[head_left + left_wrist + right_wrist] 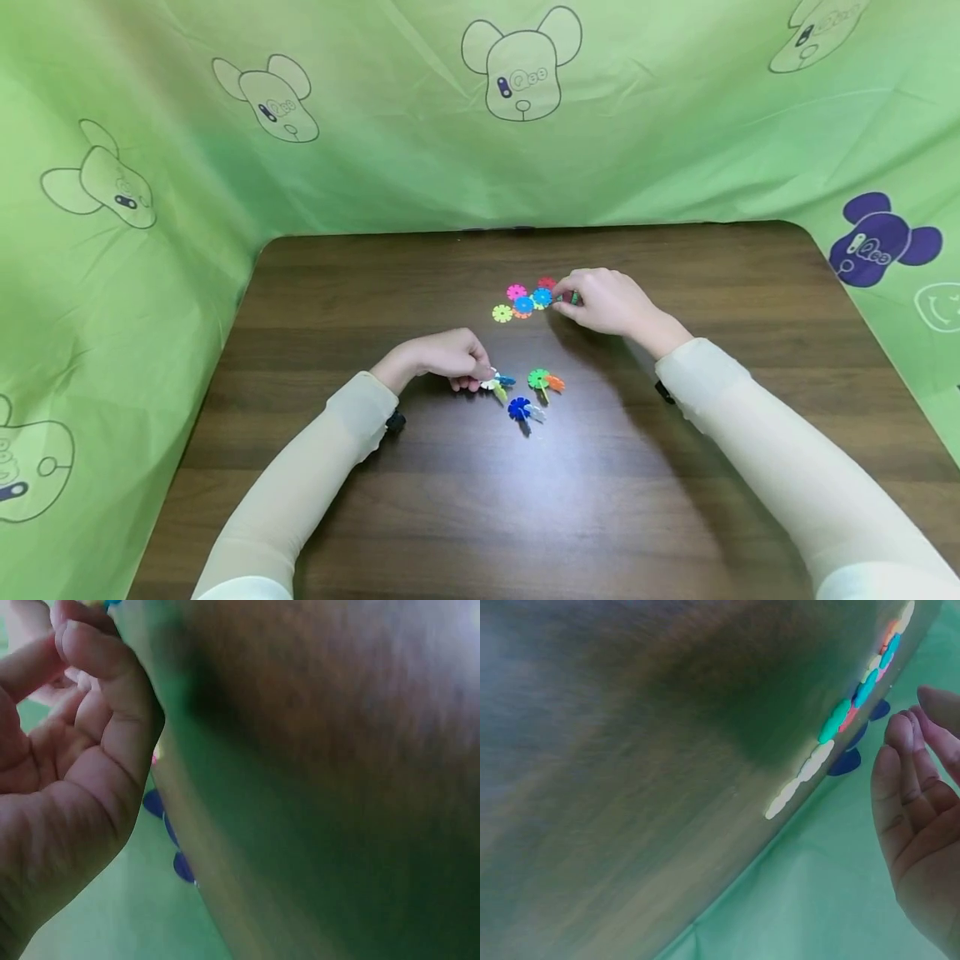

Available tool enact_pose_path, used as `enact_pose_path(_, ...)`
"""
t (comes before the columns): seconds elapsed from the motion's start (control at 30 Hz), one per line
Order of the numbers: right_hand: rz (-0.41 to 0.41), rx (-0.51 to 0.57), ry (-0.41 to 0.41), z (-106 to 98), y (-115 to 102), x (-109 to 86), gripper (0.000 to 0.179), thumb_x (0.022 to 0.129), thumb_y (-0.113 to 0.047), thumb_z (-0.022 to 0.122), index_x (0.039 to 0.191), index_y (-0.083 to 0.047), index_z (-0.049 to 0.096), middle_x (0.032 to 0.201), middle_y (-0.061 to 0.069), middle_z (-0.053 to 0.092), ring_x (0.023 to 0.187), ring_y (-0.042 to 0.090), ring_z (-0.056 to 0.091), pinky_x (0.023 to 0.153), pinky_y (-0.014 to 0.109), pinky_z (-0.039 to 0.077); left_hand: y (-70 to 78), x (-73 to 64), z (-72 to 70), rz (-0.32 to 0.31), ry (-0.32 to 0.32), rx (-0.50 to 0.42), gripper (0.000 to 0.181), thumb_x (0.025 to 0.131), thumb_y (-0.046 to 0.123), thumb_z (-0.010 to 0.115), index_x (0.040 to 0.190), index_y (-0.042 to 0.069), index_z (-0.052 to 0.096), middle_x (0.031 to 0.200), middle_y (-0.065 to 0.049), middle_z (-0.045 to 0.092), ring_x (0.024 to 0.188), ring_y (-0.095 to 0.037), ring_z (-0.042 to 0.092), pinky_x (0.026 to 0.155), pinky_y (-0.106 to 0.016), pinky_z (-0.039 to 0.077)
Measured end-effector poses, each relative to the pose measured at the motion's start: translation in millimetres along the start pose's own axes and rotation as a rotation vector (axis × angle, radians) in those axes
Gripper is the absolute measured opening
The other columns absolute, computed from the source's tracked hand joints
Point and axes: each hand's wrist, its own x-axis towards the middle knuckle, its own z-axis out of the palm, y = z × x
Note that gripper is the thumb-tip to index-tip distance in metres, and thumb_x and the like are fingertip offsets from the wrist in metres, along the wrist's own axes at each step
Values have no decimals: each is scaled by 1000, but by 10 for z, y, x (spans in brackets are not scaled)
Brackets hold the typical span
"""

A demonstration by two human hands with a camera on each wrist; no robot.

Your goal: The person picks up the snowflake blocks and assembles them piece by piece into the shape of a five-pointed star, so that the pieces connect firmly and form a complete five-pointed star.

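In the head view, my left hand (450, 354) pinches a small cluster of joined snowflake discs (491, 384) in white, blue and yellow, low over the table. In the left wrist view its thumb and finger meet at the top edge, with a bit of blue showing beyond. My right hand (611, 302) reaches over the right end of a group of loose flat snowflake discs (522, 305). Its thumb and forefinger stand apart, and a green disc (575, 297) shows between them. In the right wrist view, pale discs (784, 799) lie at that end of the group.
Two more joined clusters stand on the brown table (375, 517): a green and orange one (538, 379), and a dark blue and clear one (519, 408). A green printed cloth (390, 167) hangs around the table's far and side edges.
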Motion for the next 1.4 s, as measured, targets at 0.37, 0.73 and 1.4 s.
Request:
enact_pose_path(0.37, 14, -75, -185, 26, 48, 296, 37, 96, -26, 76, 130, -13, 71, 98, 5, 64, 86, 22, 58, 71, 44, 50, -1, -6, -111, -29, -54, 137, 30, 102, 17, 66, 76, 5, 73, 67, -1, 65, 59, -11, 53, 56, -23, 50)
enact_pose_path(0.73, 21, -102, -238, 12, 40, 379, 41, 96, -28, 77, 133, -13, 70, 104, 7, 66, 91, 26, 58, 78, 48, 52, -12, -5, -136, -95, 74, 247, 43, 99, 37, 72, 68, 7, 67, 64, -3, 66, 54, -13, 57, 54, -27, 52)
enact_pose_path(1.4, 55, -19, -236, -11, 44, 291, 17, 95, -27, 77, 96, -15, 64, 88, 1, 61, 78, 22, 54, 68, 40, 44, 66, 281, -209, -97, 563, 496, 29, 98, 43, 70, 105, 17, 60, 89, 0, 64, 79, -22, 59, 67, -37, 48)
